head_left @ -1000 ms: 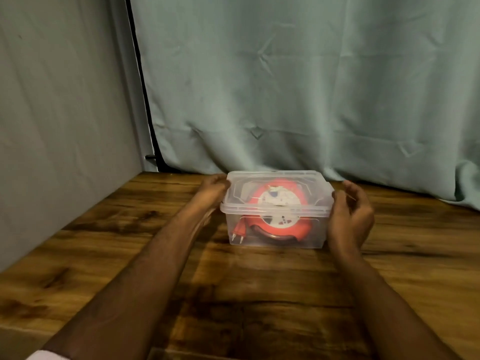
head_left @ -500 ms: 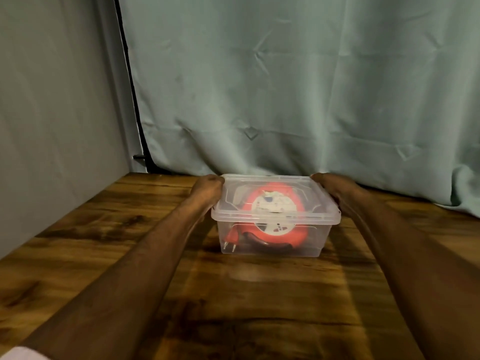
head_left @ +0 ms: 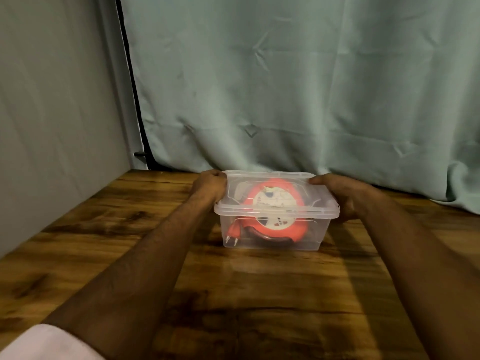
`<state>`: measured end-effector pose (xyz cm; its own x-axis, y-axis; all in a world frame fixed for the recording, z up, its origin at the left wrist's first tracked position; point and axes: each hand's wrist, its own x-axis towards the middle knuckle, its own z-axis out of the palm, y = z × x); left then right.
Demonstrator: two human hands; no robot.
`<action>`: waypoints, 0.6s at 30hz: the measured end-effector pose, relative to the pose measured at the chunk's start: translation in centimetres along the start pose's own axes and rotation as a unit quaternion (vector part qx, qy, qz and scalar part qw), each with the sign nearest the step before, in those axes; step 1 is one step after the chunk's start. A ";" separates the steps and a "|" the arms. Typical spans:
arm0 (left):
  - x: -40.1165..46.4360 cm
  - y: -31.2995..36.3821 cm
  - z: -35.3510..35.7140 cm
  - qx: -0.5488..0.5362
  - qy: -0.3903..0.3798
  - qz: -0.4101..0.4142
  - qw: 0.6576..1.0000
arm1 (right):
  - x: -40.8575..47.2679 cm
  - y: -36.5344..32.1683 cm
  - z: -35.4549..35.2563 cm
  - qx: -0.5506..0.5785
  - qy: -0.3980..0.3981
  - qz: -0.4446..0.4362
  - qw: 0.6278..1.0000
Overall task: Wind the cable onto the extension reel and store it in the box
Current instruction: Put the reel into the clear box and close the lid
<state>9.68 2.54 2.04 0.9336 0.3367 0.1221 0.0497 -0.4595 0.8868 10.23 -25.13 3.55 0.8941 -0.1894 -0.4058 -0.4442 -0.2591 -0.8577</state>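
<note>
In the head view, a clear plastic box (head_left: pixel 272 232) stands on the wooden worktop (head_left: pixel 259 294), near the far edge and about in the middle between the left and the right side. A clear lid (head_left: pixel 275 196) lies on top of the box and covers it. Through the transparent walls the orange extension reel (head_left: pixel 278 219) is visible inside the box; it has a pale round face with sockets. The orange plug (head_left: pixel 232 233) hangs down at the near left corner of the box, with its two metal pins pointing to the bottom. A dark curved part lies under the reel along the near wall; whether it is the cable or a handle, I cannot tell.

The left hand (head_left: pixel 210 185) is at the far left corner of the lid, with the fingers curled on the rim. The right hand (head_left: pixel 340 196) is at the right side of the box, the fingers bent around the far right corner of the lid and the palm against the side wall. Both forearms reach over the worktop from the near edge.

Behind the worktop hangs a pale green curtain (head_left: pixel 285 87), which touches the far edge. On the left side stands a grey wall (head_left: pixel 52 113). A light sleeve (head_left: pixel 44 344) shows at the lower left corner.
</note>
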 end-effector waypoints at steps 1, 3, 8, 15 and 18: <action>0.1 0.0 0.0 -0.001 -0.001 -0.006 1.000 | -0.5 0.3 -0.4 -0.017 -0.024 0.010 1.000; 0.1 -0.1 -0.1 -0.008 -0.003 -0.020 1.000 | -1.1 1.0 -0.8 -0.027 -0.033 0.006 0.999; -0.4 0.2 0.0 -0.018 -0.001 -0.036 0.999 | -1.2 1.2 -0.7 -0.093 0.085 -0.108 0.986; -0.7 0.0 0.3 -0.044 0.039 -0.054 0.997 | -3.2 0.5 1.1 -0.372 0.346 -0.185 0.841; -1.0 0.0 0.1 -0.049 0.079 -0.043 0.995 | -4.2 0.6 2.7 -0.477 0.410 -0.239 0.740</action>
<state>8.74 2.09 1.89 0.8598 0.4997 0.1048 0.0860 -0.3440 0.9350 6.37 -21.96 3.84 0.8009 -0.2701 0.5344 -0.2761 -0.9585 -0.0707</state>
